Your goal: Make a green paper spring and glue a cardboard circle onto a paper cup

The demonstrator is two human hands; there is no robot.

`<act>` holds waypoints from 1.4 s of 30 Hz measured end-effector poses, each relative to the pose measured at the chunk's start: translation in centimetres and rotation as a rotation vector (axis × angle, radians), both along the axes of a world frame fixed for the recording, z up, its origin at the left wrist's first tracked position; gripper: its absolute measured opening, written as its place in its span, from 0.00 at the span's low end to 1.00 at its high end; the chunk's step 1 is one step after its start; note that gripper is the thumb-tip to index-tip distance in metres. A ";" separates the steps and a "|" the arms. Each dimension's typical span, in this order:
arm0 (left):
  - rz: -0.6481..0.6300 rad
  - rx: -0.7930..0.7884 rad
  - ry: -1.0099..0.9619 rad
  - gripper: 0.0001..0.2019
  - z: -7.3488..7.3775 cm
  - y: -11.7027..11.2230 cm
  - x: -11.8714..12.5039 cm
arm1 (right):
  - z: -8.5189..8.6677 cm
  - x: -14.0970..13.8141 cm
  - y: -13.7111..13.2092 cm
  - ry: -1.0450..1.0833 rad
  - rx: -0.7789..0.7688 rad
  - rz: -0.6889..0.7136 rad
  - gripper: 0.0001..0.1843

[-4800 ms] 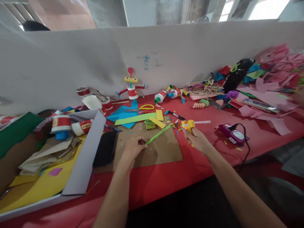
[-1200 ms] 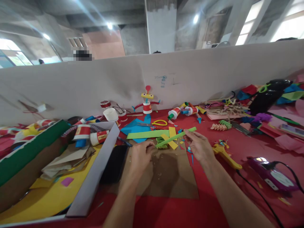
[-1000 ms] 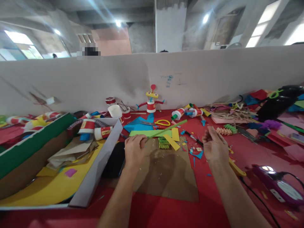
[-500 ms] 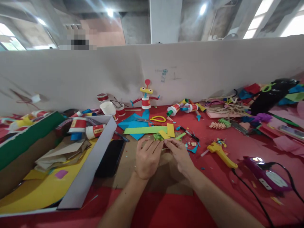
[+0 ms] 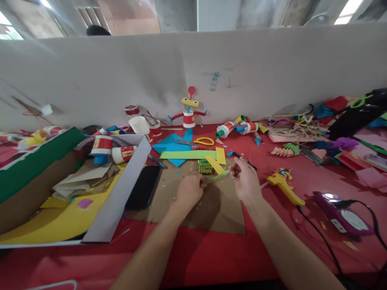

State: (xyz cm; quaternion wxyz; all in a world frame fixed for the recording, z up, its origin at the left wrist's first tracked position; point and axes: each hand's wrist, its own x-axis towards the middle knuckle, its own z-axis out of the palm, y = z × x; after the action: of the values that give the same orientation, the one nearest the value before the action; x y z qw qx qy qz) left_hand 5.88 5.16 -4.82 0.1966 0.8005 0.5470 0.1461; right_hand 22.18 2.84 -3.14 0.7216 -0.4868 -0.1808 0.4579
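A thin green paper strip (image 5: 220,175) stretches between my two hands, low over the brown cardboard sheet (image 5: 199,213). My left hand (image 5: 190,189) is closed at its left end, the pinch partly hidden by the fingers. Pinching the other end is my right hand (image 5: 246,180), fingers curled, held a little higher. Just beyond my left hand lies a green folded paper spring (image 5: 205,166). A yellow paper strip (image 5: 214,164) slants beside it, near a yellow paper piece (image 5: 220,155). Behind these lies a wide light-green strip (image 5: 187,154) over blue paper (image 5: 166,146).
Yellow-handled scissors (image 5: 204,141) lie behind the paper. A paper-cup figure (image 5: 188,119) stands by the white partition. On the left are a black phone (image 5: 144,187) and an open box (image 5: 121,205). A yellow glue gun (image 5: 286,189) and corded purple device (image 5: 343,215) are right.
My hands have moved apart, the right one to the right, with the green strip now stretched between them. The paper spring is uncovered. The camera view has tilted down.
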 end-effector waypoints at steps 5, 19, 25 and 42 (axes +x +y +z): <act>0.080 -0.194 -0.619 0.02 1.2 0.1 -0.2 | -0.9 -1.5 -0.4 -0.335 -0.069 0.199 0.16; -0.041 -0.764 -0.725 0.06 3.8 0.3 -2.8 | -0.2 1.5 0.4 -0.133 -0.024 0.141 0.12; 0.070 -0.687 -0.909 0.05 4.0 1.1 -3.9 | 0.5 4.5 1.1 0.038 0.160 -0.267 0.11; 0.243 -0.725 -1.390 0.08 2.8 1.3 -2.7 | -2.1 -4.2 -2.1 -0.527 -0.028 0.863 0.15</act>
State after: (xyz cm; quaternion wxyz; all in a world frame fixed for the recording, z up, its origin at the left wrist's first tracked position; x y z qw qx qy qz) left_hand 3.19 6.46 -1.98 0.7241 0.3467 0.3962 0.4455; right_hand 18.02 0.74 -5.19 0.3897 -0.4763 -0.5353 0.5785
